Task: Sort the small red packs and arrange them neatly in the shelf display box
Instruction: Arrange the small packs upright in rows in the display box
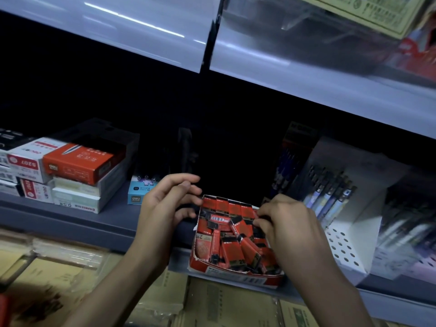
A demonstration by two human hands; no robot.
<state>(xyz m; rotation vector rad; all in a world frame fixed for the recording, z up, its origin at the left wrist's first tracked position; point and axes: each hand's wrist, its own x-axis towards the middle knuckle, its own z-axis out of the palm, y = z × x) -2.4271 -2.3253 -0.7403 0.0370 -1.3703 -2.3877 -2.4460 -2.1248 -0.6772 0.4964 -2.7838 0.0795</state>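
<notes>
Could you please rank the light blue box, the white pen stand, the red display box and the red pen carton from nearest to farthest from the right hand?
1. Red display box: directly under the right hand.
2. White pen stand: just to its right.
3. Light blue box: left, beyond the left hand.
4. Red pen carton: far left, atop a stack.
</notes>
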